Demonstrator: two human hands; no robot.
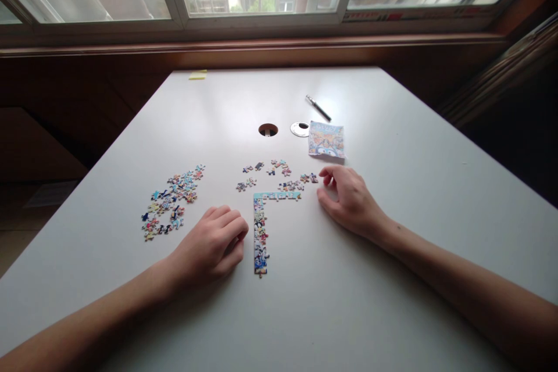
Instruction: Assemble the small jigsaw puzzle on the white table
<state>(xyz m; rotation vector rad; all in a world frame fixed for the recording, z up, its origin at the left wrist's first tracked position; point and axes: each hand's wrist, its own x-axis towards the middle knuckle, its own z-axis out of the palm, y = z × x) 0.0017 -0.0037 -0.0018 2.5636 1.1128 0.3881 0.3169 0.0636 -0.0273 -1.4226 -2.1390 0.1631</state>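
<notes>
An L-shaped strip of joined puzzle pieces lies on the white table, its corner at the upper left. My left hand rests on the table just left of the strip, fingers curled under with nothing visible in them. My right hand lies to the right of the strip's top arm, fingers bent, fingertips close to a few loose pieces. Whether it pinches a piece I cannot tell. A larger pile of loose pieces is spread out to the left.
A small printed picture lies behind the loose pieces. Beside it are a round cable hole, its silver cap and a pen. A yellow sticky note sits at the far edge under the window.
</notes>
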